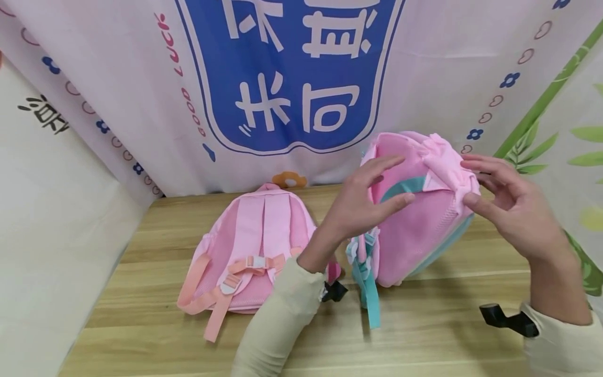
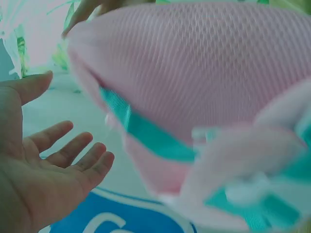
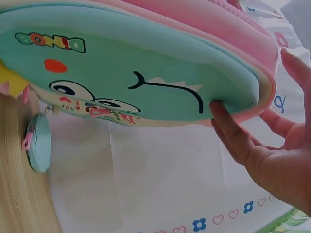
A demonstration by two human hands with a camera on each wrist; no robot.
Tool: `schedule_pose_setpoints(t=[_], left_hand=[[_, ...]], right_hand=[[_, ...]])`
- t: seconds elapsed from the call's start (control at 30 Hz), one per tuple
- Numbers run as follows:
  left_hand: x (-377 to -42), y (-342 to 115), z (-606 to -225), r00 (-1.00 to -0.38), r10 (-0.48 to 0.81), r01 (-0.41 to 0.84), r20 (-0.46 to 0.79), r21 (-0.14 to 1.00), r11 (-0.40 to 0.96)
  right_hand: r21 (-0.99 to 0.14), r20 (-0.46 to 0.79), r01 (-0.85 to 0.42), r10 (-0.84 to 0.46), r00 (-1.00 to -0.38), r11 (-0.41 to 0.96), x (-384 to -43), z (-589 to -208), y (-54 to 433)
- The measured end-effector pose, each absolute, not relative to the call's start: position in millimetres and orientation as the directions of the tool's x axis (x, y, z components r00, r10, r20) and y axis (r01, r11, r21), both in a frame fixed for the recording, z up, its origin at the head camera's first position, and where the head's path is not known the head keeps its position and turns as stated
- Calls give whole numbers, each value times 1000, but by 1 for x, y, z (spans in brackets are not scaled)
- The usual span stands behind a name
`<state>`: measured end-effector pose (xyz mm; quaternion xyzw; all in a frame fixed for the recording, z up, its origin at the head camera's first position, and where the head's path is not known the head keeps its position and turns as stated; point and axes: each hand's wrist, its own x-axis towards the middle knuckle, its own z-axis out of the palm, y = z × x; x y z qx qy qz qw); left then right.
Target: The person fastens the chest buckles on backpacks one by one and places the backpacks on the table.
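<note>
A pink and teal backpack (image 1: 414, 230) stands tilted on the table, its pink mesh back and teal straps facing me. Beside its strap side, my left hand (image 1: 365, 201) has spread fingers and nothing in them; the left wrist view shows that palm (image 2: 53, 179) apart from the bag. My right hand (image 1: 511, 204) is at the bag's right corner, thumb on the near side and fingers on the far side. In the right wrist view, fingertips of the right hand (image 3: 277, 160) touch the teal front panel (image 3: 160, 73) with its cartoon face, while the thumb stands away.
On the table (image 1: 141, 293) at left lies a second pink backpack (image 1: 264, 225) with peach straps. A printed curtain (image 1: 141, 104) hangs right behind the table. A small teal pouch (image 3: 40, 143) shows by the table edge in the right wrist view.
</note>
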<state>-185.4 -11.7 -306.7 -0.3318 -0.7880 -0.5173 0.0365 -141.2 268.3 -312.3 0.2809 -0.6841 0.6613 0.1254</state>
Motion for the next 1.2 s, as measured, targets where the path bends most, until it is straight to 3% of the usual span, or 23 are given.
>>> schedule_pose_setpoints(t=[0.3,0.53,0.83,1.0,1.2], left_hand=[[-189,-39,-341,-834,448,488,321,808,329],[-186,-48,-371,-863,465,409,198,813,415],[-175,-56,-390,-875,483,270,-4,826,496],[-168,-61,-395,-862,504,252,-56,816,521],[-161,-67,-400,-848,522,274,-86,773,572]], right_hand=[[-900,385,-403,-131,-914,165,-136,-318,300],[-904,387,-402,-119,-914,148,-137,-332,319],[-913,277,-298,-113,-954,280,-139,-347,331],[-920,252,-289,-165,-954,266,-139,-354,339],[-868,224,-281,-181,-958,409,-137,-366,345]])
